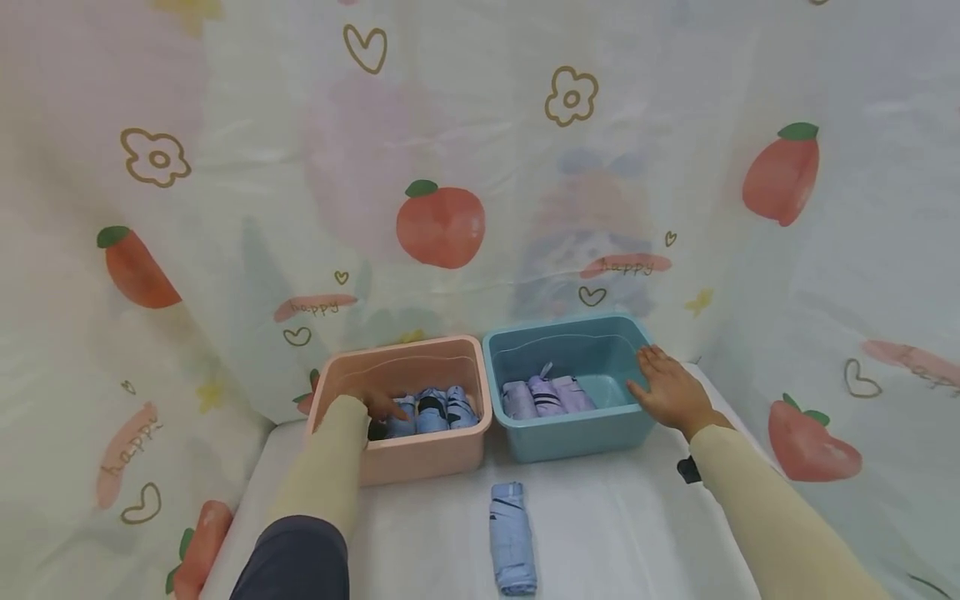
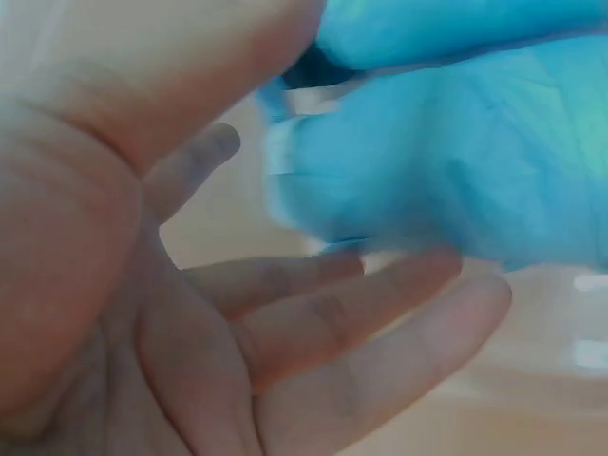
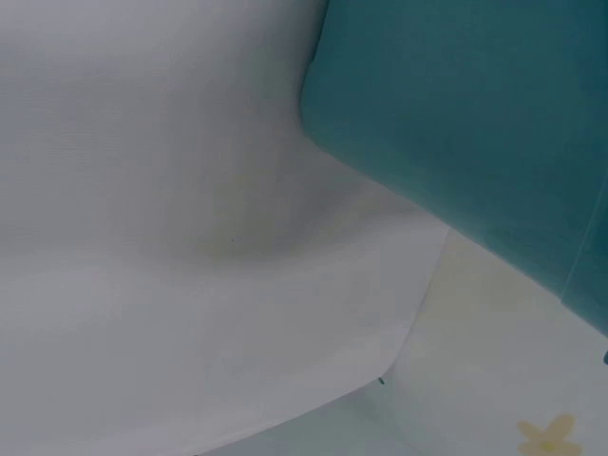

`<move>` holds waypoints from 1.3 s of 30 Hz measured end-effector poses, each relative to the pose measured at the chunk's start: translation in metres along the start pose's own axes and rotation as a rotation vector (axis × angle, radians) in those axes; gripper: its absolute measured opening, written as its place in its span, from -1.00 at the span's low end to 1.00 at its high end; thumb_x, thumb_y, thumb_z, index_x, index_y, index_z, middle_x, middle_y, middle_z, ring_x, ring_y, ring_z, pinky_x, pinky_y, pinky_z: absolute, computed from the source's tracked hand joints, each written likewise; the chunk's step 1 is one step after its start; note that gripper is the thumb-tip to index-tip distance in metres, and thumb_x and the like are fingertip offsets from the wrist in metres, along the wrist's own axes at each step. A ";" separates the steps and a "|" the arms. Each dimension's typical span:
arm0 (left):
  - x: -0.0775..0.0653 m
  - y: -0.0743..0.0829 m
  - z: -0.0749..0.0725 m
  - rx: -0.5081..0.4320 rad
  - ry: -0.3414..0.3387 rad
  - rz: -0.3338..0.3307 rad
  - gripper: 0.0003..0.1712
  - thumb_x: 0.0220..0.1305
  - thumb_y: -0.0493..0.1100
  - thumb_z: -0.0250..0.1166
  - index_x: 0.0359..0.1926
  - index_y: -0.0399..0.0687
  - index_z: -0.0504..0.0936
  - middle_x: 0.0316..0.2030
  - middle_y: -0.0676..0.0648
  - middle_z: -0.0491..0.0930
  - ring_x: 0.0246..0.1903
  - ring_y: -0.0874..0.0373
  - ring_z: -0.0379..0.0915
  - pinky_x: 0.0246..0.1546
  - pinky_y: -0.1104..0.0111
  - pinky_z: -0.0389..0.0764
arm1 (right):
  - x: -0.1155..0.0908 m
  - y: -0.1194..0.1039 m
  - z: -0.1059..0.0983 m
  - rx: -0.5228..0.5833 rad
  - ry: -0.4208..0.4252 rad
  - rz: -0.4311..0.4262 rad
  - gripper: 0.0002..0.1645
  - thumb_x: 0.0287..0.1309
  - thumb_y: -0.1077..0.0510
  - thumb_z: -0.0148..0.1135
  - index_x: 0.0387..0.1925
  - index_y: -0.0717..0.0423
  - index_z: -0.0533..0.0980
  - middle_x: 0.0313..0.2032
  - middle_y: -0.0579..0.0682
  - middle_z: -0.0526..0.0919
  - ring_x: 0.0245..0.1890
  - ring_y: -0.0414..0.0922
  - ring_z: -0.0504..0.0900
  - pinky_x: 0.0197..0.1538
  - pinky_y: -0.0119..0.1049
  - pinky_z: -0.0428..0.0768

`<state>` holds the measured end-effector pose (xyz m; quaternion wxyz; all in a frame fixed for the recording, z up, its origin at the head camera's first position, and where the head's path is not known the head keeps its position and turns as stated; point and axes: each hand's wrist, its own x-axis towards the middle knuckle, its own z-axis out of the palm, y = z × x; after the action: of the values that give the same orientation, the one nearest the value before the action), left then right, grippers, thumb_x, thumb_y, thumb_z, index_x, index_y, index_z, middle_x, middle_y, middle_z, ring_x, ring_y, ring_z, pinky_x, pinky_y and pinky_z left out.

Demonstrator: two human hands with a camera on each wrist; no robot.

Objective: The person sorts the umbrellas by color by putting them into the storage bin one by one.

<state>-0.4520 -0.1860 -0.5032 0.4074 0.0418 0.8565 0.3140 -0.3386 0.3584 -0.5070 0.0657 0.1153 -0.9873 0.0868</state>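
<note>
My left hand point(image 1: 382, 406) reaches inside the pink bin point(image 1: 423, 461), beside several blue folded umbrellas point(image 1: 432, 412) lying side by side. In the left wrist view the fingers point(image 2: 380, 370) extend loosely along a blue umbrella point(image 2: 427, 161), the thumb near its end; nothing is gripped. Over the right rim of the teal bin point(image 1: 577, 442) lies my right hand point(image 1: 671, 392), fingers straight. Three lilac folded umbrellas point(image 1: 546, 396) lie in that bin, the middle one with a strap. The right wrist view shows only the bin's outer side point(image 3: 456, 114), no hand.
Another blue folded umbrella point(image 1: 513, 539) lies lengthwise on the white table point(image 1: 600, 525) in front of the bins. The two bins stand side by side against a patterned curtain point(image 1: 465, 125) that hangs at the back and both sides. A small dark object point(image 1: 688, 470) shows beside the right sleeve.
</note>
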 end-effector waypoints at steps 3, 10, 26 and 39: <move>-0.015 0.002 -0.002 -0.019 0.022 0.020 -0.02 0.19 0.10 0.39 0.50 -0.06 0.13 0.27 -0.24 0.36 0.06 -0.14 0.49 -0.09 0.21 0.56 | 0.001 0.001 -0.001 0.002 0.000 -0.006 -0.14 0.40 -0.12 -0.04 0.38 0.51 0.09 0.40 0.40 0.09 0.43 0.27 -0.05 0.38 0.13 -0.01; -0.061 0.020 -0.001 -0.014 0.208 0.176 -0.23 0.35 0.06 0.24 0.47 -0.08 0.20 -0.01 -0.21 0.58 -0.19 -0.10 0.61 -0.29 0.14 0.65 | 0.002 0.002 -0.001 0.025 -0.005 -0.034 -0.13 0.41 -0.13 -0.06 0.38 0.53 0.08 0.38 0.43 0.09 0.43 0.29 -0.05 0.37 0.16 -0.01; -0.108 -0.001 0.080 -0.178 0.602 0.690 -0.58 0.33 -0.26 0.26 0.20 -0.22 0.54 -0.17 -0.24 0.62 -0.35 0.01 0.62 -0.41 0.23 0.67 | 0.000 0.006 0.001 0.037 -0.003 -0.047 -0.10 0.41 -0.17 -0.09 0.37 0.54 0.08 0.38 0.45 0.09 0.41 0.32 -0.04 0.36 0.19 0.00; -0.081 -0.010 0.180 -0.224 0.421 0.563 -0.66 0.35 -0.15 0.26 0.10 -0.14 0.63 -0.26 -0.04 0.63 -0.35 0.10 0.61 -0.37 0.31 0.65 | 0.003 0.003 0.002 0.043 -0.013 -0.030 -0.09 0.42 -0.18 -0.11 0.38 0.55 0.06 0.37 0.46 0.09 0.42 0.32 -0.06 0.35 0.22 0.00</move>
<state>-0.2659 -0.1296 -0.5397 0.1219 0.1653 0.8369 0.5073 -0.3421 0.3599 -0.5093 0.0583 0.1322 -0.9838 0.1061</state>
